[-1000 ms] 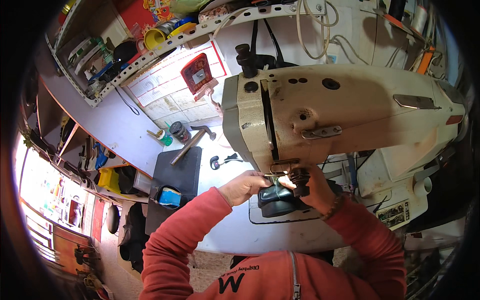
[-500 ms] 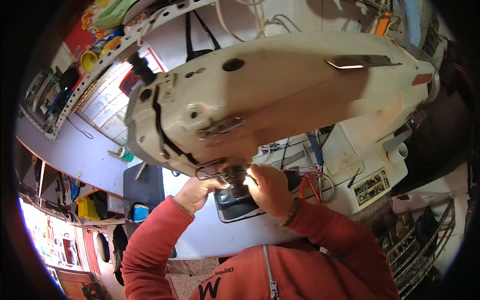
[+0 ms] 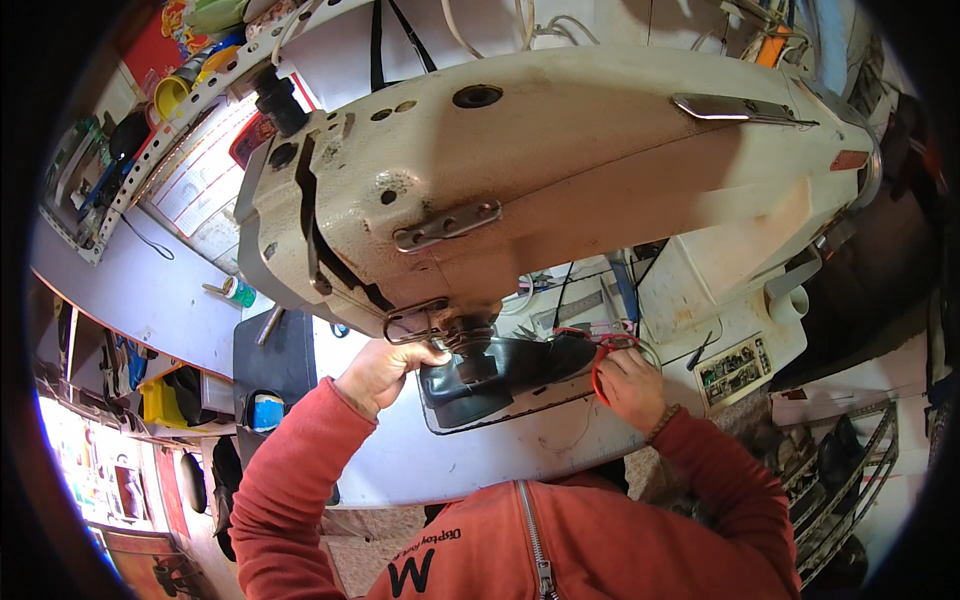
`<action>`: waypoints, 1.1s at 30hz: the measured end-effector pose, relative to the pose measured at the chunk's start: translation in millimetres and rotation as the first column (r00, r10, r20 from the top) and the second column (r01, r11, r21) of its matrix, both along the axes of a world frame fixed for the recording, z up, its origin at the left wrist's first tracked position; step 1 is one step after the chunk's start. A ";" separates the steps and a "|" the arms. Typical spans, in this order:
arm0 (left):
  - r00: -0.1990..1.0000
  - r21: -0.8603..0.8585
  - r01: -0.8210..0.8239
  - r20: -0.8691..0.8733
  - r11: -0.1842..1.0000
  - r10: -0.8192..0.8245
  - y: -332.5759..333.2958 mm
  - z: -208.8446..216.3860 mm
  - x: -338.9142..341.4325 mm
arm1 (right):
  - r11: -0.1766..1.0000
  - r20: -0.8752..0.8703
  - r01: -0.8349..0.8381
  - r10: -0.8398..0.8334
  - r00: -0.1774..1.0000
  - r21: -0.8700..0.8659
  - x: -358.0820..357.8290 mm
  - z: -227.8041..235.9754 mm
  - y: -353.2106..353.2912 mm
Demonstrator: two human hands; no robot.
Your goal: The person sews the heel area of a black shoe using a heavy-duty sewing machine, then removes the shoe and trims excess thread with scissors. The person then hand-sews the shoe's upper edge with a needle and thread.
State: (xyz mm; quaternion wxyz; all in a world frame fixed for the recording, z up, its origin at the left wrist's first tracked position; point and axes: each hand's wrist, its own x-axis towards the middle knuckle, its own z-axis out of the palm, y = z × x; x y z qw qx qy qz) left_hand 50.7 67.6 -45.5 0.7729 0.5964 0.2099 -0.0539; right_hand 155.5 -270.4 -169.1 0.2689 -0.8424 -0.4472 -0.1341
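A cluttered workshop, seen from above: a pale tabletop (image 3: 470,465) runs across the middle, with red-sleeved forearms coming up from the lower edge. On it lies a dark piece of material (image 3: 500,385), set under the head of a big cream sewing machine (image 3: 560,170) that fills most of the view.

The left hand (image 3: 385,370) is curled up at the needle end of the machine, its fingers closed around the small metal parts just above the dark piece; exactly what it pinches is hidden by the machine's underside. The right hand (image 3: 628,385) rests on the tabletop at the right edge of the dark piece, fingers bent around a red-handled pair of scissors (image 3: 605,355), whose loop shows beside the fingertips. A band sits on that wrist.

Just right of the scissors lies a small green circuit board (image 3: 732,368). Left of the machine a dark mat (image 3: 275,355) lies on the tabletop. Farther off, a perforated shelf (image 3: 165,120) holds yellow and green containers.
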 end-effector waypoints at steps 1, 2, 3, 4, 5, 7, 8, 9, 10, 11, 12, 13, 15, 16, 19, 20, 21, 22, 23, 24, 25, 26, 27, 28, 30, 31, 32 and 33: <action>1.000 -0.009 0.004 -0.008 1.000 -0.004 0.4 0.4 0.1 | 1.000 -0.006 0.010 -0.010 1.000 0.012 0.7 -1.3 4.9; 0.999 -0.023 -0.003 -0.044 1.000 0.002 1.1 1.1 -0.3 | 1.000 0.021 -0.001 0.002 1.000 -0.009 1.6 -1.6 10.4; 1.000 -0.004 0.014 -0.022 1.000 -0.014 1.8 1.9 -0.3 | 0.999 0.024 0.006 -0.005 1.000 -0.036 3.6 -0.9 16.4; 0.999 0.008 0.023 -0.027 1.000 -0.023 2.0 2.3 0.0 | 0.997 0.014 0.000 0.001 1.000 -0.072 5.5 0.8 21.1; 0.998 0.016 0.012 -0.067 1.000 -0.011 1.9 2.2 0.4 | 0.999 0.084 0.009 -0.006 0.996 -0.045 8.1 3.0 23.8; 0.999 -0.007 -0.006 -0.037 1.000 0.006 1.3 1.3 1.1 | 1.000 0.198 -0.004 0.009 0.980 -0.022 18.2 9.1 24.3; 0.999 -0.013 -0.022 -0.023 1.000 0.022 0.8 0.4 0.8 | 0.999 0.211 0.034 -0.029 0.977 -0.016 23.9 11.6 24.8; 0.999 -0.050 -0.039 -0.006 0.998 0.039 0.3 -0.7 0.8 | 0.997 0.223 0.072 -0.068 0.972 -0.011 31.3 14.2 24.6; 1.000 -0.037 -0.018 0.013 0.999 0.018 0.9 -1.1 0.8 | 0.994 0.223 0.104 -0.099 0.970 -0.011 39.0 16.1 25.2; 1.000 -0.021 -0.010 0.007 1.000 0.010 1.6 -1.7 0.7 | 0.994 0.204 0.103 -0.091 0.975 -0.048 48.7 17.8 26.6; 1.000 -0.027 -0.004 0.004 1.000 0.004 2.4 -2.0 0.4 | 0.992 0.173 0.094 -0.078 0.982 -0.090 60.2 19.3 28.1; 1.000 -0.066 0.003 0.013 0.998 -0.002 3.4 -2.2 0.1 | 0.988 0.142 0.084 -0.065 0.988 -0.130 71.5 20.1 30.9; 1.000 -0.024 0.012 -0.028 1.000 -0.012 4.1 -2.8 -0.9 | 0.937 -0.063 0.008 -0.032 0.997 -0.350 91.7 18.8 42.0; 0.997 -0.006 0.002 -0.079 1.000 -0.002 4.3 -2.5 -0.8 | 0.872 -0.118 -0.029 -0.033 0.992 -0.488 101.1 17.8 50.3; 0.999 -0.108 -0.029 -0.021 0.994 0.026 1.6 -0.4 0.1 | 0.688 -0.135 -0.075 -0.033 0.990 -0.722 113.5 12.5 68.9; 0.998 -0.063 -0.013 -0.054 0.998 0.010 0.7 1.4 0.7 | 0.628 -0.115 -0.075 -0.022 0.993 -0.775 115.1 10.6 74.5; 0.987 -0.029 -0.050 -0.154 0.998 0.045 -0.6 3.4 2.0 | 0.569 -0.097 -0.076 -0.008 0.995 -0.819 115.8 8.6 78.5; 0.994 -0.034 -0.007 -0.111 0.999 0.003 -0.2 7.2 0.0 | 0.584 -0.070 -0.054 -0.005 0.998 -0.810 115.9 6.7 80.8; 0.993 -0.018 0.013 -0.120 1.000 -0.015 -0.2 10.2 -1.6 | 0.601 -0.047 -0.034 -0.005 0.999 -0.799 115.6 4.7 80.4; 0.995 -0.036 0.015 -0.098 0.999 -0.018 -1.6 11.7 -2.5 | 0.599 -0.042 -0.028 -0.010 0.999 -0.801 117.7 3.1 80.6; 0.994 0.025 0.017 -0.108 1.000 -0.014 -2.0 12.8 -1.2 | 0.639 -0.002 -0.023 0.033 0.999 -0.769 117.8 0.8 79.0; 0.994 0.021 0.016 -0.111 1.000 -0.013 -2.7 13.1 -1.4 | 0.661 0.053 0.008 0.048 0.997 -0.750 117.8 -1.4 76.6; 0.992 0.019 0.012 -0.124 1.000 -0.010 -3.1 12.8 -1.3 | 0.667 0.102 0.038 0.057 0.993 -0.744 118.1 -3.4 74.1; 0.994 0.018 0.019 -0.108 1.000 -0.017 -3.2 12.1 -0.9 | 0.698 0.069 0.012 0.053 0.996 -0.716 118.8 -5.2 72.1; 0.992 0.038 0.003 -0.129 0.999 0.002 -2.0 10.6 -0.3 | 0.729 0.034 -0.001 0.033 0.999 -0.685 120.6 -7.1 67.9; 0.995 0.019 0.021 -0.100 1.000 -0.019 -1.5 9.7 -0.4 | 0.748 0.028 -0.003 0.028 0.999 -0.664 121.4 -7.3 66.7; 0.994 0.012 0.019 -0.108 1.000 -0.018 -1.7 8.5 -0.5 | 0.755 0.026 -0.003 0.027 0.999 -0.656 120.9 -7.8 65.8; 0.992 0.005 0.015 -0.122 1.000 -0.014 -1.5 7.8 -0.8 | 0.769 0.041 0.006 0.026 0.999 -0.640 120.7 -7.9 65.2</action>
